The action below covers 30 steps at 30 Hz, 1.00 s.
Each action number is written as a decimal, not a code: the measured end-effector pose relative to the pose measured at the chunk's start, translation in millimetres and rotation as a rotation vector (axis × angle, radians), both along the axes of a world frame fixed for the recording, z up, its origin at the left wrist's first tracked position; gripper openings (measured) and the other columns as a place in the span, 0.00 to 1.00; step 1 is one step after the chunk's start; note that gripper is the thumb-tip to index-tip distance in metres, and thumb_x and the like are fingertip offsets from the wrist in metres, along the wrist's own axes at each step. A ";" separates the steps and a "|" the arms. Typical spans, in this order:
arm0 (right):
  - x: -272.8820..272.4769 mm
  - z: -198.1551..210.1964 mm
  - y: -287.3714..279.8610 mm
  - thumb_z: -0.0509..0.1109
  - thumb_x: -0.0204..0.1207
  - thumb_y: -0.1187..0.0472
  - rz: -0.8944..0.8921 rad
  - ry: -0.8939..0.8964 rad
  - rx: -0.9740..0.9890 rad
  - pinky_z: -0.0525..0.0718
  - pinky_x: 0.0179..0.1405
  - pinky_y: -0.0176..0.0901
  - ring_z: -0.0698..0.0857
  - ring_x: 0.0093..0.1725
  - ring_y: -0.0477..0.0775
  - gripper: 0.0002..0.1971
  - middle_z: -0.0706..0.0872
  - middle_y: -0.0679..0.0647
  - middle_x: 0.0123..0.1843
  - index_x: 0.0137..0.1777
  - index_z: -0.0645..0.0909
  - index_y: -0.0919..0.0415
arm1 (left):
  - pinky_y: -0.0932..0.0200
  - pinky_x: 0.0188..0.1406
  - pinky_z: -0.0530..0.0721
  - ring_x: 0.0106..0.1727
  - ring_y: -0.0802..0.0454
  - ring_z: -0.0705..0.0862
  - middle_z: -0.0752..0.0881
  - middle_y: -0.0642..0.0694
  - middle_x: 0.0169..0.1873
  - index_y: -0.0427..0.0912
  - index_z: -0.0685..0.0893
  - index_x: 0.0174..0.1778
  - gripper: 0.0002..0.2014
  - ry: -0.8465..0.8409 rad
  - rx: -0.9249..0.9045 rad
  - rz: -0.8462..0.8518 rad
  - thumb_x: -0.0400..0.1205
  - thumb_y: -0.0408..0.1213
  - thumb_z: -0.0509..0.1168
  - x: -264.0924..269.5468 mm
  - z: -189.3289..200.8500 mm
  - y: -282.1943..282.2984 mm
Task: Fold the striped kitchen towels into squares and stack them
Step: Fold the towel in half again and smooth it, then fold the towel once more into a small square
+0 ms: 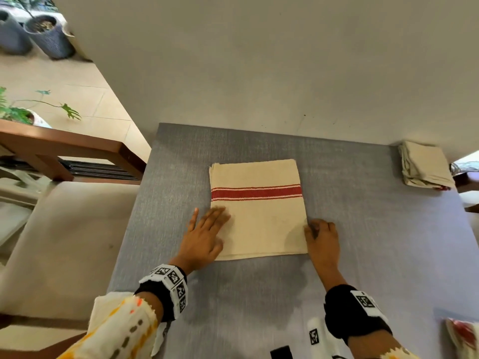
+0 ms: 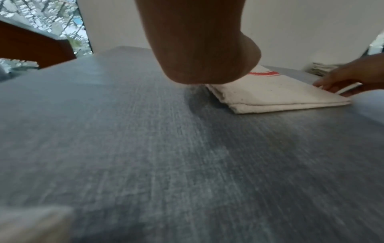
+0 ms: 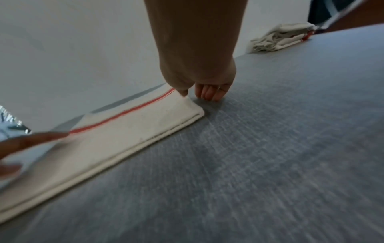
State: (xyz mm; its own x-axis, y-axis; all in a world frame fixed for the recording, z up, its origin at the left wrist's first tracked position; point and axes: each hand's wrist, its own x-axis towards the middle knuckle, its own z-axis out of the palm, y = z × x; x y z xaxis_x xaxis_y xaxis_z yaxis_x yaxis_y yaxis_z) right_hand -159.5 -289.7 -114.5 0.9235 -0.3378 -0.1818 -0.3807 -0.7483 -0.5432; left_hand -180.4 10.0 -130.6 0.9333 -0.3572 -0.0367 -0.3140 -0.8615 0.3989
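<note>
A cream kitchen towel (image 1: 255, 224) with one red stripe lies folded to a rectangle in the middle of the grey table (image 1: 246, 301). My left hand (image 1: 208, 226) rests flat on its left edge, fingers straight and pointing away from me. My right hand (image 1: 321, 230) sits at the towel's right edge with curled fingers. In the right wrist view its thumb (image 3: 184, 92) is on the towel (image 3: 116, 139) edge and the other fingers curl beside it. In the left wrist view the edge of the towel (image 2: 270, 93) shows between the right hand's fingers (image 2: 332, 82).
A stack of folded cream towels (image 1: 425, 165) lies at the table's far right corner against the wall. Another red-marked cloth (image 1: 464, 335) pokes in at the near right edge. A cushioned wooden chair (image 1: 64, 242) stands left of the table.
</note>
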 end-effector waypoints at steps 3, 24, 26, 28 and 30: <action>6.9 0.9 0.2 0.74 0.71 0.60 -0.046 0.063 0.104 0.77 0.46 0.45 0.81 0.49 0.61 0.12 0.80 0.63 0.53 0.50 0.80 0.66 | 0.45 0.77 0.26 0.78 0.61 0.30 0.41 0.51 0.80 0.71 0.34 0.73 0.39 0.166 0.040 -0.117 0.70 0.55 0.50 -5.8 1.0 1.2; 7.7 3.0 -75.7 0.58 0.79 0.75 0.488 0.144 0.389 0.73 0.59 0.34 0.80 0.58 0.61 0.19 0.81 0.64 0.57 0.62 0.78 0.54 | 0.53 0.54 0.84 0.51 0.51 0.87 0.87 0.51 0.51 0.51 0.84 0.52 0.22 -0.030 0.285 -0.251 0.62 0.40 0.76 5.2 24.1 -34.5; 7.9 6.7 -81.0 0.55 0.79 0.78 0.522 0.139 0.415 0.75 0.54 0.25 0.79 0.54 0.60 0.21 0.79 0.62 0.51 0.63 0.76 0.55 | 0.55 0.62 0.79 0.53 0.51 0.86 0.86 0.50 0.52 0.53 0.80 0.51 0.13 -0.090 0.263 -0.220 0.70 0.40 0.64 4.0 24.9 -39.2; 7.9 8.3 -86.9 0.56 0.78 0.79 0.595 0.120 0.372 0.74 0.52 0.18 0.79 0.52 0.57 0.22 0.78 0.60 0.48 0.64 0.76 0.58 | 0.55 0.67 0.69 0.57 0.52 0.83 0.85 0.50 0.52 0.53 0.75 0.50 0.13 -0.100 0.248 -0.204 0.71 0.40 0.55 4.1 24.3 -43.6; 6.6 5.9 -94.7 0.59 0.77 0.78 0.666 0.080 0.282 0.73 0.52 0.16 0.80 0.50 0.55 0.19 0.78 0.59 0.48 0.63 0.80 0.63 | 0.56 0.65 0.76 0.56 0.53 0.84 0.86 0.50 0.51 0.52 0.74 0.50 0.14 -0.075 0.248 -0.203 0.69 0.40 0.65 3.2 27.7 -51.0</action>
State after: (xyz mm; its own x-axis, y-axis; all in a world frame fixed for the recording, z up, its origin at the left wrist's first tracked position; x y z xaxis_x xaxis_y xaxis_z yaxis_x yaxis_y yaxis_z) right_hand -152.9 -384.4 -108.5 0.8970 0.3614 -0.2544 0.0606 -0.6708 -0.7391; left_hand -177.3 -41.0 -102.9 0.8473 -0.5251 -0.0796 -0.5100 -0.8463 0.1540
